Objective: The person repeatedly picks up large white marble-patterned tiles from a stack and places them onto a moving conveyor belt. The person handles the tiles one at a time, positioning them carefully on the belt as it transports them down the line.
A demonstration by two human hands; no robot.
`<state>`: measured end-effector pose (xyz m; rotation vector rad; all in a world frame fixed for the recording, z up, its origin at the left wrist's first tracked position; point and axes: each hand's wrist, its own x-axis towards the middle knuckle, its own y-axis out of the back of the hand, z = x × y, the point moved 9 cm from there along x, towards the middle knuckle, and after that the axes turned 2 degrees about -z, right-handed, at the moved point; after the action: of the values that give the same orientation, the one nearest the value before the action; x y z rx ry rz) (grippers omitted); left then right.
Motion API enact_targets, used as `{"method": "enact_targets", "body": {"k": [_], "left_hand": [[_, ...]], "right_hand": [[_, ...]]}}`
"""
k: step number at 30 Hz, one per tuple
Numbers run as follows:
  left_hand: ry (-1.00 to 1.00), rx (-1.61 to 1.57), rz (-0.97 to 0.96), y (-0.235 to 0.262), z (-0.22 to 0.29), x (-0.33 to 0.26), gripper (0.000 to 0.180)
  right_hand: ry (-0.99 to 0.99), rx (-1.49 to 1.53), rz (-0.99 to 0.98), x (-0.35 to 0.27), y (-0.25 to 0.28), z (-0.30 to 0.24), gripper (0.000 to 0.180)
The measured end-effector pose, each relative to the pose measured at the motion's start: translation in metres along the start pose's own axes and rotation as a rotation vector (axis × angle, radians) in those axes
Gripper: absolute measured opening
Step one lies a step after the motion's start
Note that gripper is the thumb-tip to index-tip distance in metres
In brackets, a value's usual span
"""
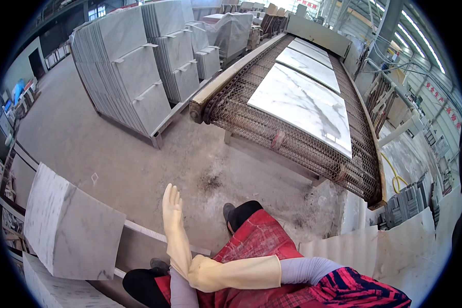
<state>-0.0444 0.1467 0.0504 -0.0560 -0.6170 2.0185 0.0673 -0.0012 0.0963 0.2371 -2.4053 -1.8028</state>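
Both my hands wear long cream rubber gloves. My left hand (173, 210) is raised over the floor, its fingers stretched upward and holding nothing. Across my lap, my right hand (200, 272) reaches over to my left forearm and closes on the lower part of the left glove (178, 251); its fingertips are hidden. Beneath my arms lies a wet red apron (264, 236). Ahead to the right, polished white marble slabs (308, 110) with grey veins lie in a row on a mesh conveyor (241, 120), apart from both hands.
Marble tiles (82, 231) stand stacked on a rack at my left. Taller slab stacks (123, 72) lean on a metal frame (161, 128) beside the conveyor. Pale slabs (344, 251) stand at my right, near a yellow hose (397, 179). Dark grime marks the concrete floor (190, 159).
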Motion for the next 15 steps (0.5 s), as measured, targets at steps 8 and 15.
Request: {"method": "enact_targets", "body": {"k": [8,15], "left_hand": [[0.280,0.306,0.374,0.024,-0.004,-0.029,0.057],[0.052,1.023,0.257,0.042,0.003,-0.016,0.044]], "right_hand": [[-0.068,0.116,0.078,-0.005,-0.004,-0.008,0.018],[-0.279,0.447,0.092,-0.029,-0.001,0.037,0.034]]}}
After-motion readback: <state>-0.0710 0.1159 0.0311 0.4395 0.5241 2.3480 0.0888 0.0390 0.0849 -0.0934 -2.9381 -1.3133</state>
